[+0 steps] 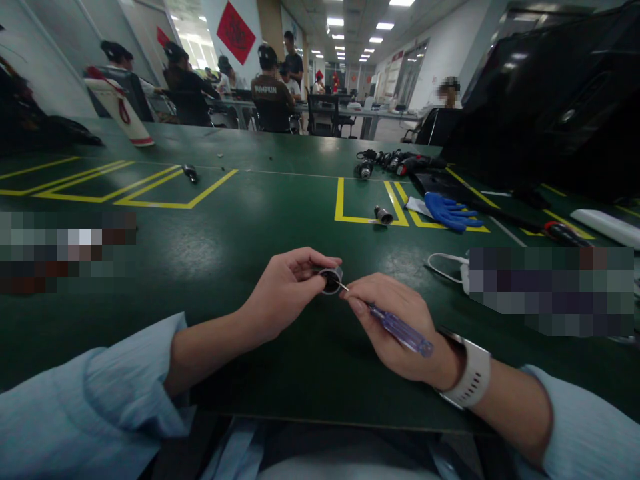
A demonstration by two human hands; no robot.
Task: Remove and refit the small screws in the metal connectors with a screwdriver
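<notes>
My left hand [287, 290] is closed around a small round metal part [338, 274], holding it with its dark hollow end turned toward me. In my right hand [395, 320] is a screwdriver [400, 331] with a clear purple handle, pinched near its thin shaft. The shaft's tip reaches into the opening of the metal part, and what it touches inside is hidden. Both hands are just above the green table, close to its front edge.
Yellow tape marks cross the green table [225, 247]. A metal fitting [383, 215] and a blue glove [453, 211] lie ahead on the right, with coiled black cables [390, 160] behind. A small dark part [190, 173] lies at left. People sit at desks beyond.
</notes>
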